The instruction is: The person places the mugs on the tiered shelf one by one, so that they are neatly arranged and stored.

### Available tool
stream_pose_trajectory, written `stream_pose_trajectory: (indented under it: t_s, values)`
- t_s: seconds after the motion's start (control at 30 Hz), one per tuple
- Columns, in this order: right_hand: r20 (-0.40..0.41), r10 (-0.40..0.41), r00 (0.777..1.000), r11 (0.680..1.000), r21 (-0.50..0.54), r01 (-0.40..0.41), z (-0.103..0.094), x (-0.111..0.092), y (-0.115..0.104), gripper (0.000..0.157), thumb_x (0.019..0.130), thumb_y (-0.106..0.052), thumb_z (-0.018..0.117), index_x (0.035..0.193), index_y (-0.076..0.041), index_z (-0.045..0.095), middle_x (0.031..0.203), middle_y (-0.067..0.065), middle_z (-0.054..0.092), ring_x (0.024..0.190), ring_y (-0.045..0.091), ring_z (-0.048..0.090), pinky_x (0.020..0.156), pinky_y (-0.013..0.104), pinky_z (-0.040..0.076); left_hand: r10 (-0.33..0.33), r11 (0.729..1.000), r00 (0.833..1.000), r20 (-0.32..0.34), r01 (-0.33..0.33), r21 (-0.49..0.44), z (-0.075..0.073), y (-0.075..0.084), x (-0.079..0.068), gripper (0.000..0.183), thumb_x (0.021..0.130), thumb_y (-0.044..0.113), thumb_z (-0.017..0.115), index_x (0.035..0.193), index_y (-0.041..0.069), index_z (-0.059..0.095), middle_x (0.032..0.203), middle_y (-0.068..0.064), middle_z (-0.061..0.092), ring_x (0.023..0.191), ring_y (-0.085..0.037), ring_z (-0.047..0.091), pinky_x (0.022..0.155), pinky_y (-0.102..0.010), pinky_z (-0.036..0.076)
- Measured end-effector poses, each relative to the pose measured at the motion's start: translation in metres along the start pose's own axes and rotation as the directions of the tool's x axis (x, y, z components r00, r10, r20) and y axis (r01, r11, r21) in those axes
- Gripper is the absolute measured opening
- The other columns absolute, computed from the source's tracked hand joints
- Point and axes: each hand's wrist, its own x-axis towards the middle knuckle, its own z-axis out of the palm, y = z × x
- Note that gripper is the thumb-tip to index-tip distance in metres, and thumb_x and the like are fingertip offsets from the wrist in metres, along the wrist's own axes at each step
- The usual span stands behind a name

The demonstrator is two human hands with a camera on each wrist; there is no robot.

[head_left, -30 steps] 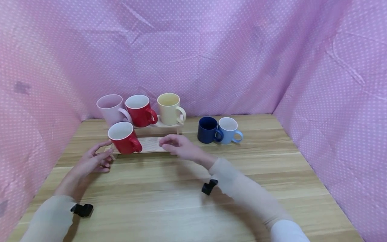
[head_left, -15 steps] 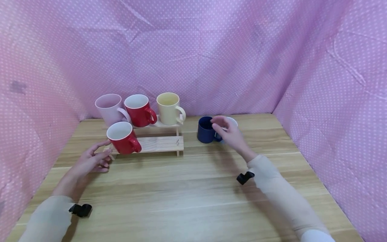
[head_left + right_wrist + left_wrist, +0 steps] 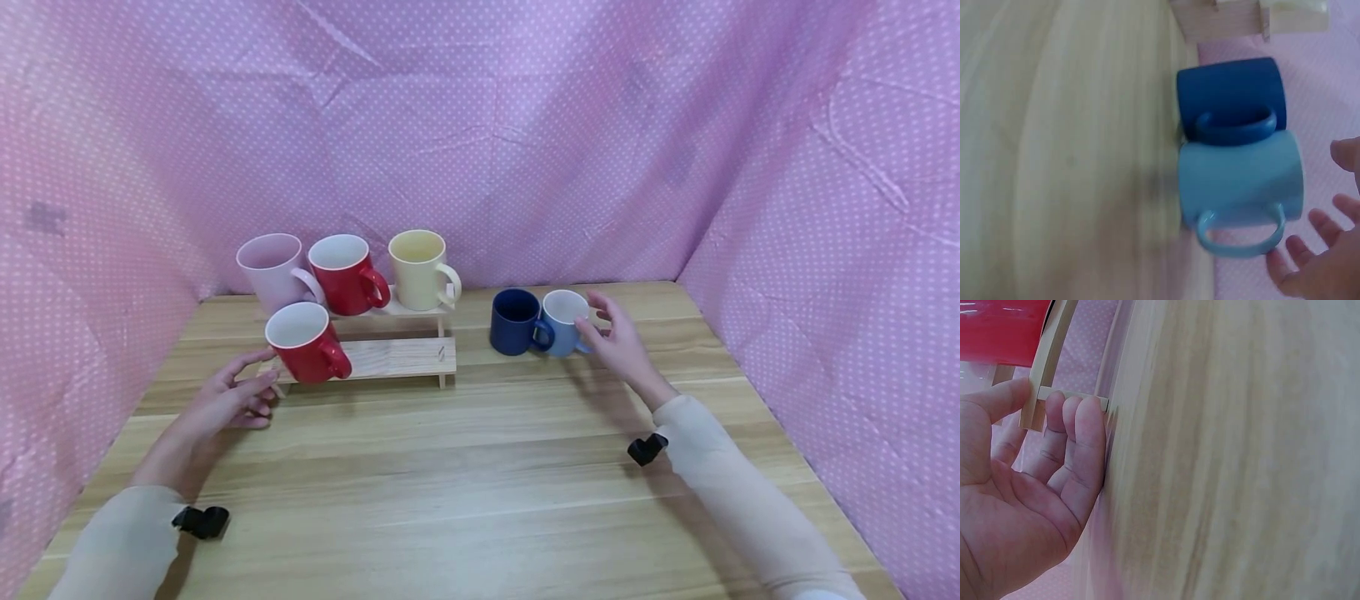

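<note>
My left hand [image 3: 228, 404] holds the left end of a two-tier wooden rack [image 3: 397, 358]; in the left wrist view its thumb and fingers [image 3: 1090, 434] are at the shelf's end and leg. On the lower shelf near that hand sits a red mug [image 3: 303, 350], handle to the right. At the right, my right hand [image 3: 618, 337] is beside a light blue mug [image 3: 557, 336], thumb and fingers spread apart near its rim and partly hiding its handle. A dark blue mug [image 3: 512, 327] stands upright against its left side, handle toward it.
Along the rack's upper shelf stand a pale pink mug [image 3: 281, 279], another red mug [image 3: 345, 283] and a cream-yellow mug [image 3: 417, 275]. A pink dotted cloth [image 3: 480, 142] encloses the wooden table [image 3: 420, 475] at the back and sides.
My right hand has moved right from the lower shelf, passing over the dark blue mug to the light blue mug's right side. The left hand stays at the rack's end.
</note>
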Motion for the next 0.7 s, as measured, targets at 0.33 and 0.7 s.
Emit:
stream_pose_trajectory:
  t_s: [0.33, 0.7]
  values:
    - [0.089, 0.141, 0.986, 0.99, -0.017, -0.14, -0.005, 0.004, 0.058, 0.056, 0.107, -0.021, 0.055, 0.151, 0.006, 0.035, 0.145, 0.03, 0.046, 0.13, 0.047, 0.048, 0.105, 0.055, 0.045, 0.012, 1.0, 1.0, 0.004, -0.012, -0.003, 0.0, 0.0, -0.002, 0.035, 0.105, 0.027, 0.059, 0.135, 0.042, 0.046, 0.087, -0.002, 0.067, 0.069, -0.014, 0.065, 0.063, -0.037, 0.063]
    - [0.189, 0.331, 0.924, 0.918, 0.163, -0.362, -0.008, 0.002, 0.078, 0.054, 0.111, -0.032, 0.043, 0.141, 0.012, 0.041, 0.138, 0.034, 0.049, 0.116, 0.036, 0.06, 0.096, 0.04, 0.056, -0.011, 1.0, 1.0, -0.01, 0.011, 0.016, 0.001, 0.0, -0.002, 0.037, 0.105, 0.03, 0.06, 0.137, 0.041, 0.045, 0.089, -0.001, 0.068, 0.071, -0.015, 0.065, 0.065, -0.038, 0.064]
